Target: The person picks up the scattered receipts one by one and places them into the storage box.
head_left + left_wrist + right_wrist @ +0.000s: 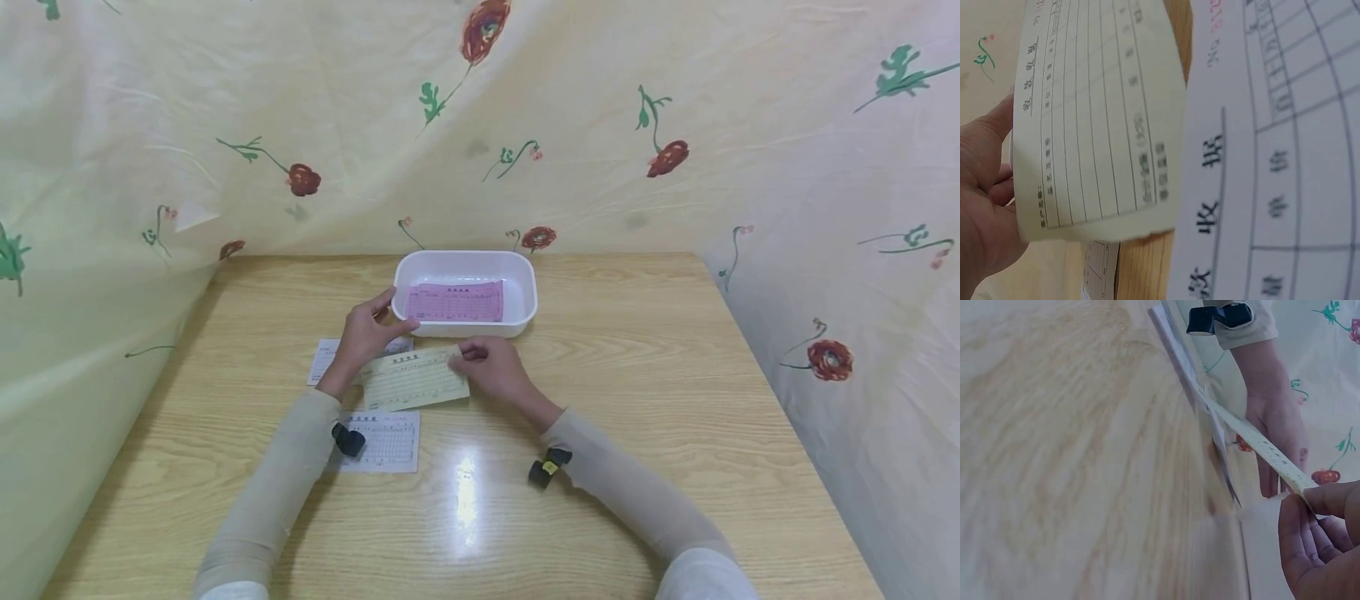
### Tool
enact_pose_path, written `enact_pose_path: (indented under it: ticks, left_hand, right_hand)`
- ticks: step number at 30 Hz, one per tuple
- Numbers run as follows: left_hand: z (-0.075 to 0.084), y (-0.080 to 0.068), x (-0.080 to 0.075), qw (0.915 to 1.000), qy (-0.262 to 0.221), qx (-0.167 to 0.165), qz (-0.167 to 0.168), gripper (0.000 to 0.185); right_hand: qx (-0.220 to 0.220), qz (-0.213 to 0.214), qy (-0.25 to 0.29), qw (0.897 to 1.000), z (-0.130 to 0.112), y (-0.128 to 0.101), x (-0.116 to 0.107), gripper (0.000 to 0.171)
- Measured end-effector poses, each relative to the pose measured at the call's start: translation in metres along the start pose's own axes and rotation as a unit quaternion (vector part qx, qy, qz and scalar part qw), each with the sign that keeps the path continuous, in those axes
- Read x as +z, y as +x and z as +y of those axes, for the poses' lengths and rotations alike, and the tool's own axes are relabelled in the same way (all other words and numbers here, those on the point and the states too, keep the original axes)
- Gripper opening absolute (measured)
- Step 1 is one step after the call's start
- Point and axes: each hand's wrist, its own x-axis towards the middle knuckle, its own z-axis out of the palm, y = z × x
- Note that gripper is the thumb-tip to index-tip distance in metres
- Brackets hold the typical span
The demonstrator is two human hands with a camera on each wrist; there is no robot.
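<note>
Yellow slip (415,379): one, raised before the tub (472,330), right corner pinched by right hand (497,368). Tub: white, near-left corner gripped by left hand (364,337); pink slip (455,303) inside. White slips (392,443): two, on bench (637,333), partly covered.
</note>
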Motion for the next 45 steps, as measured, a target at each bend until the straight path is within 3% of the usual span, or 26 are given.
enact_pose_path:
  ticks: [13,27,38,45]
  left_hand:
    - [0.002,-0.001,0.000,1.0000,-0.003,-0.002,0.002,0.086]
    - [0.002,-0.002,0.000,0.9999,0.002,0.009,0.009,0.084]
    - [0.004,0.001,0.000,0.9997,0.014,0.015,0.016,0.076]
    - [0.002,0.003,0.001,0.9997,0.022,-0.002,0.013,0.077]
  right_hand:
    - [0.003,0.010,0.031,0.999,0.000,-0.007,-0.027,0.024]
    - [0.002,0.014,0.025,1.000,-0.010,-0.021,-0.066,0.023]
    - [-0.027,0.047,0.061,0.997,-0.026,-0.022,-0.093,0.022]
    - [-0.042,0.057,0.059,0.996,-0.038,-0.015,-0.103,0.022]
